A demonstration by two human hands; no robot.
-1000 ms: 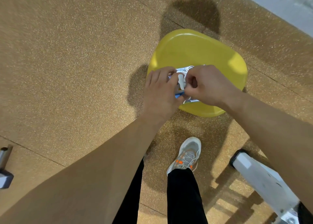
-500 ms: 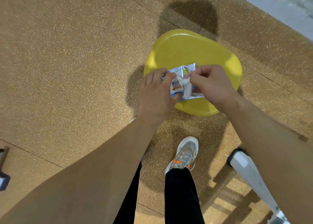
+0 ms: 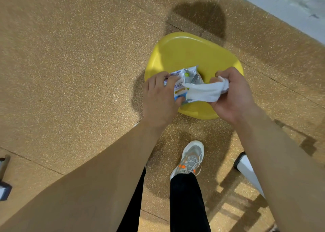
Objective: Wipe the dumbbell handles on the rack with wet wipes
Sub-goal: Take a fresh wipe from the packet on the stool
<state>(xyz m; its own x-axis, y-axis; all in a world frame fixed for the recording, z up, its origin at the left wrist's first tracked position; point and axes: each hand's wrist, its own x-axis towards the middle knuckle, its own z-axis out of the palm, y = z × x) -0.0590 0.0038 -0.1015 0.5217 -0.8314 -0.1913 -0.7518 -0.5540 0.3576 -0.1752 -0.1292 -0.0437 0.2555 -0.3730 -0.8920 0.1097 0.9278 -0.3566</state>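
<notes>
A silver-and-blue pack of wet wipes (image 3: 186, 78) lies on a yellow stool seat (image 3: 190, 54). My left hand (image 3: 158, 98) presses down on the pack's left side. My right hand (image 3: 232, 93) pinches a white wet wipe (image 3: 204, 92) that stretches from the pack's opening toward the right, its far end still at the pack. No dumbbells or their handles are in view.
Speckled tan rubber floor lies all around the stool. A white metal frame leg (image 3: 248, 172) with a black cap stands at the lower right. A grey metal piece (image 3: 4, 177) sits at the left edge. My shoe (image 3: 191, 158) is below the stool.
My right hand has pulled away to the right, drawing a white wipe out of the pack. My left hand stays pressed on the pack.
</notes>
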